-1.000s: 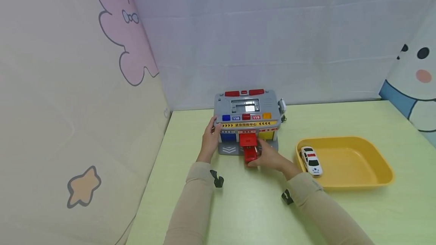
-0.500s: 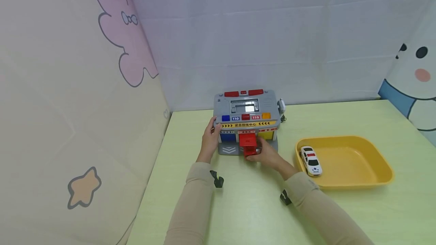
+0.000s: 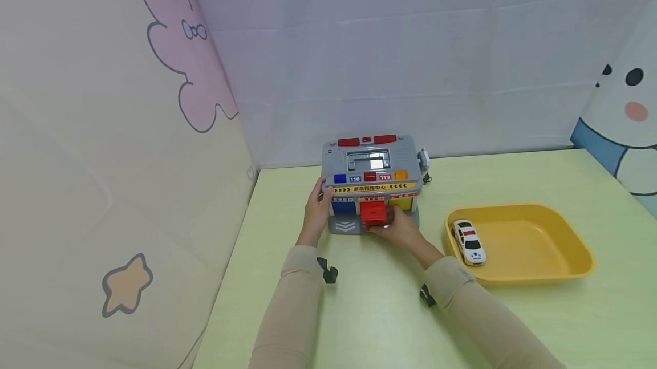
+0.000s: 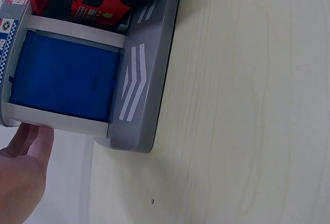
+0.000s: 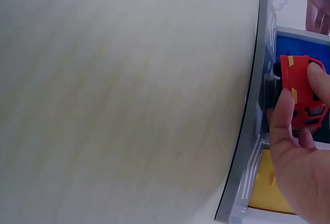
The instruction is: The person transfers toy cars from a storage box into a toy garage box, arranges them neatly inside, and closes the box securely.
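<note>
A grey toy emergency station (image 3: 372, 186) stands against the back wall, its red middle door (image 3: 373, 211) raised. My left hand (image 3: 314, 216) holds the station at its left front corner, the fingers against the side wall. In the left wrist view, the blue door (image 4: 64, 77) beside that hand is down. My right hand (image 3: 402, 231) pinches a red toy fire truck (image 5: 304, 87) between thumb and fingers. The truck is partly inside the middle bay, its rear over the grey ramp (image 4: 135, 92). From the head, the door and hand hide most of it.
A yellow tray (image 3: 534, 243) stands to the right, with a white toy police car (image 3: 469, 242) along its left side. The station's yellow door (image 5: 270, 185) is down beside the right hand. A small white piece (image 3: 424, 159) hangs on the station's right side.
My right hand has moved forward, sliding the red fire truck backward-to-front deeper under the raised door. The left hand has stayed at the station's corner.
</note>
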Demonstrator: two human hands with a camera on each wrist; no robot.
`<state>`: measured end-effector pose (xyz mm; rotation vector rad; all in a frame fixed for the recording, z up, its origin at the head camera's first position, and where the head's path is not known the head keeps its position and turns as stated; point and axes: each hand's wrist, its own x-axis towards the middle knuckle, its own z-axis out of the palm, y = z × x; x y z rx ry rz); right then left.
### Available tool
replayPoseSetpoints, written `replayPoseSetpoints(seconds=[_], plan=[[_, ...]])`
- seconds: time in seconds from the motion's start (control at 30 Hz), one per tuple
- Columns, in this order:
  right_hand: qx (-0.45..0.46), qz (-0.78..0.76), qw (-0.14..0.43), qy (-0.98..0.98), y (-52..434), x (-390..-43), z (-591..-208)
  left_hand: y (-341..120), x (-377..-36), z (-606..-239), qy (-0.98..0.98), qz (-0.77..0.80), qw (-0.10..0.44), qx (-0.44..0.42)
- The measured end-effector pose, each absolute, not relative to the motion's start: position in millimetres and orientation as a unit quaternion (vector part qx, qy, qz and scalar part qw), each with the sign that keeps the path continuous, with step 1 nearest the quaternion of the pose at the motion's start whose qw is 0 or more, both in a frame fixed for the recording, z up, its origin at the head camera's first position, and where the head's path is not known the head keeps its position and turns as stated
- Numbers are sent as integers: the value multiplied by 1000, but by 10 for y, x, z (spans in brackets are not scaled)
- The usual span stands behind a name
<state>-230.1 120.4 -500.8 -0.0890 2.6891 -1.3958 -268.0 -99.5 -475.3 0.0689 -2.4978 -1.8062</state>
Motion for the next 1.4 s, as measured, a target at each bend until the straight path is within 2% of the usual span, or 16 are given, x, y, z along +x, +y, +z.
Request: replayPoseSetpoints(seconds=[0.8,1.4], plan=[[-24,-431,17,902,1193,-2271,-4979,-998,-2675,-4763,-812,-582,32,26],[-27,-463,27,885,1205,-2218,-4981,-995,-2690,-4769,-809,-586,28,26]])
